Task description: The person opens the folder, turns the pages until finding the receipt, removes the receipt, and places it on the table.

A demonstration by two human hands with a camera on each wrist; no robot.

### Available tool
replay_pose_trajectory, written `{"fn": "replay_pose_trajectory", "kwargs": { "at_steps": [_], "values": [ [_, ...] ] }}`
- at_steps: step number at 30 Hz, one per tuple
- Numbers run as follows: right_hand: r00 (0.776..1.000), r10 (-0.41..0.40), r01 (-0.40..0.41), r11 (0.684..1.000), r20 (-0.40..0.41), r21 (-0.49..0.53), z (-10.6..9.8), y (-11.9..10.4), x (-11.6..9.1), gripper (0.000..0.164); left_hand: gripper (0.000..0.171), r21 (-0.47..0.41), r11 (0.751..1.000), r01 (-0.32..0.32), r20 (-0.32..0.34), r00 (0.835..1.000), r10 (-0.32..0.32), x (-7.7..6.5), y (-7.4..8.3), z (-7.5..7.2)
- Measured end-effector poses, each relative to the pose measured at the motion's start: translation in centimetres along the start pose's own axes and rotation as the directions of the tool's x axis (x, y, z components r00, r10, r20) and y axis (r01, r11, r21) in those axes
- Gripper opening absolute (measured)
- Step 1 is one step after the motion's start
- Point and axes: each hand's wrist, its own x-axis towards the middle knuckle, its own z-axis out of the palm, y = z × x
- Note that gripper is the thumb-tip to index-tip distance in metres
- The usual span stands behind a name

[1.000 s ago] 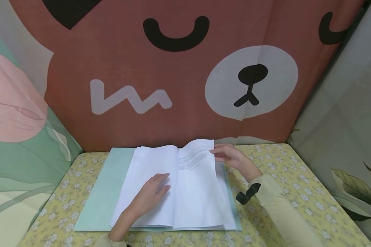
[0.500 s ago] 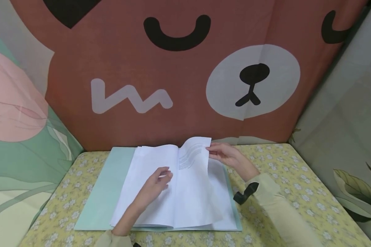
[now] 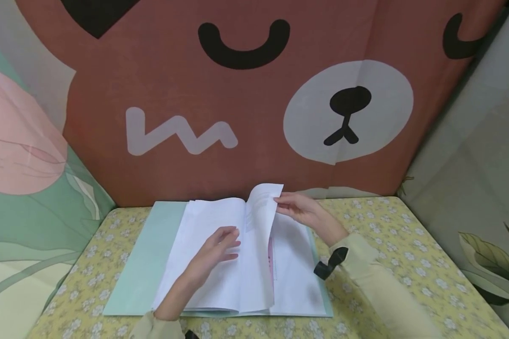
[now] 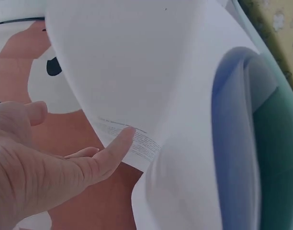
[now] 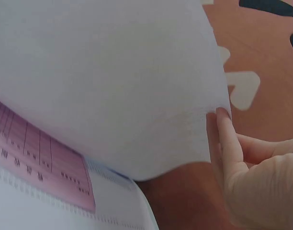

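A pale green folder [image 3: 140, 268] lies open with white sheets inside. My right hand [image 3: 307, 212] pinches the right edge of a lifted page [image 3: 258, 254] near its top corner; in the right wrist view, fingertips of this hand [image 5: 252, 177] lie on the page's blank back. Under that page a white sheet [image 3: 294, 263] with a pink printed panel [image 5: 46, 165] is partly uncovered. My left hand [image 3: 214, 254] is over the left page [image 3: 216, 214], fingers loosely bent and holding nothing. In the left wrist view, a finger of it overlaps the page's printed lines [image 4: 141, 146]; contact is unclear.
The folder lies on a table with a yellow flowered cloth [image 3: 390, 235]. Directly behind the table hangs a brown cloth with a bear face [image 3: 254, 160]. Printed cloths [image 3: 462, 165] also close off both sides. A black strap [image 3: 331, 263] hangs at the right wrist.
My right hand has moved left with the page, which now curls higher and uncovers the sheet and pink panel beneath. My left hand has shifted slightly up and right.
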Motion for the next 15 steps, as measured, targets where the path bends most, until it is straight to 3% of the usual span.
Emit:
{"fn": "replay_pose_trajectory", "kwargs": {
  "at_steps": [10, 15],
  "values": [
    [0.998, -0.065, 0.065, 0.998, 0.015, -0.009, 2.5, 0.7, -0.1, 0.052, 0.060, 0.012, 1.000, -0.008, -0.001, 1.000, 0.008, 0.0, 1.0, 0.3],
    [0.996, -0.091, 0.091, 0.996, -0.025, -0.018, 3.2, 1.1, 0.0, 0.050, 0.059, 0.019, 1.000, -0.020, -0.003, 1.000, 0.020, -0.2, 1.4, 0.4]
  ]
}}
